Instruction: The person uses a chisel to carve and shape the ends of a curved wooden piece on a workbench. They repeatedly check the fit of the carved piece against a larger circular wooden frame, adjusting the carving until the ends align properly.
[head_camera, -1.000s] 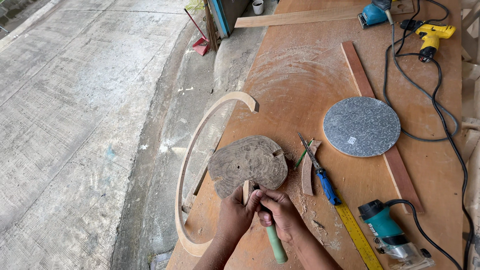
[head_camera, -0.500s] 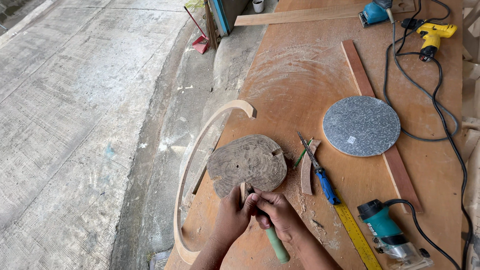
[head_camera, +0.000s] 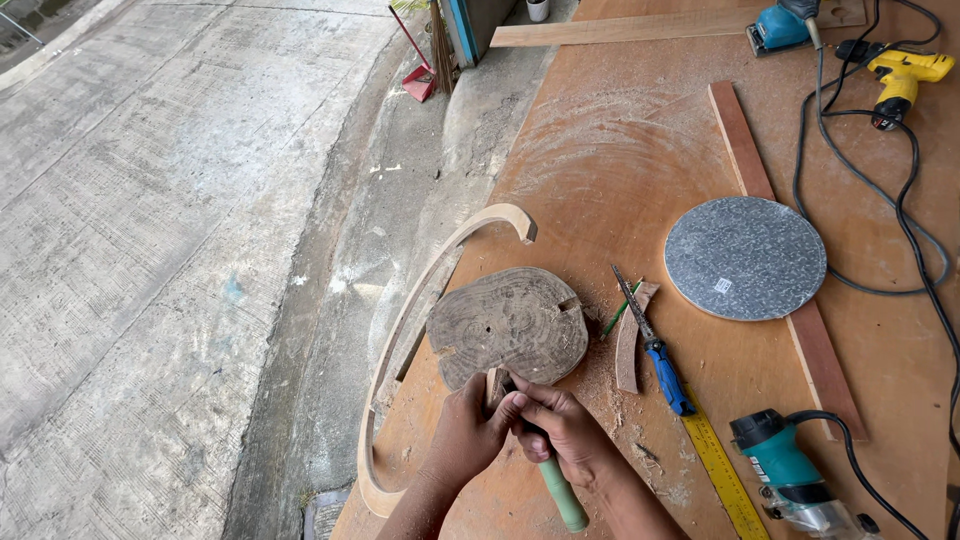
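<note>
Brown, rough-edged round wooden slab (head_camera: 510, 325) lies on the orange plywood surface (head_camera: 620, 150), inside a curved wooden strip (head_camera: 420, 330). The right hand (head_camera: 570, 430) has its grip closed on a green-handled chisel (head_camera: 560, 490) at the slab's near edge, while the left hand (head_camera: 470, 435) curls shut around its blade.

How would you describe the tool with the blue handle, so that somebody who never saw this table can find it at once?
Start at the grey round disc on the brown workbench. Just to its left, beside the round slice of wood, lies a thin tool with a blue handle, pointing away from the person. Unlike the corded power tools nearby, it is slim with a narrow metal blade and no cable.
</note>
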